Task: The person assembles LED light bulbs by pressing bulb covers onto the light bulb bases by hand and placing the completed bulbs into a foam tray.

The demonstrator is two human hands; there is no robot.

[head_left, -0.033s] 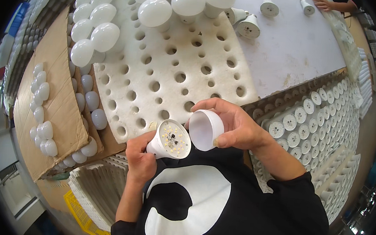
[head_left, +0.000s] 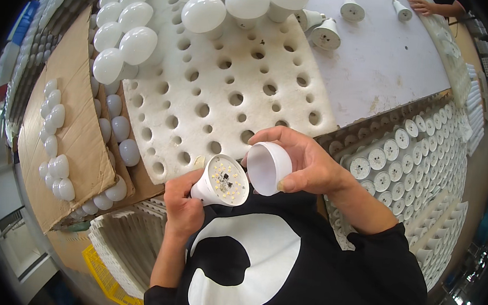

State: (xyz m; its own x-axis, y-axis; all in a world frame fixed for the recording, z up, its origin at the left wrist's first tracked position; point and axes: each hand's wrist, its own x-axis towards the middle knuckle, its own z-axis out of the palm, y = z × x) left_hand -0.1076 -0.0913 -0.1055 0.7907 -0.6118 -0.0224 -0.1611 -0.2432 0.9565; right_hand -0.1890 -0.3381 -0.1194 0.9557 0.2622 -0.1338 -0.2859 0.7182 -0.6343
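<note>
At the centre of the frame, your left hand [head_left: 184, 208] grips a bulb base [head_left: 218, 186], fingers curled round its side, the dotted face turned up. Just right of it, your right hand [head_left: 296, 161] pinches a white cover [head_left: 268, 170] between thumb and fingers, open side toward the base. You seem to be at the fitting step, cover not yet on; the next move likely calls for squaring both rims before pressing.

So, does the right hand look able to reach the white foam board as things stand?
Probably yes: the right hand appears close to the near edge of the foam board, with nothing visibly blocking it, though it holds a cup-shaped cover.
</note>
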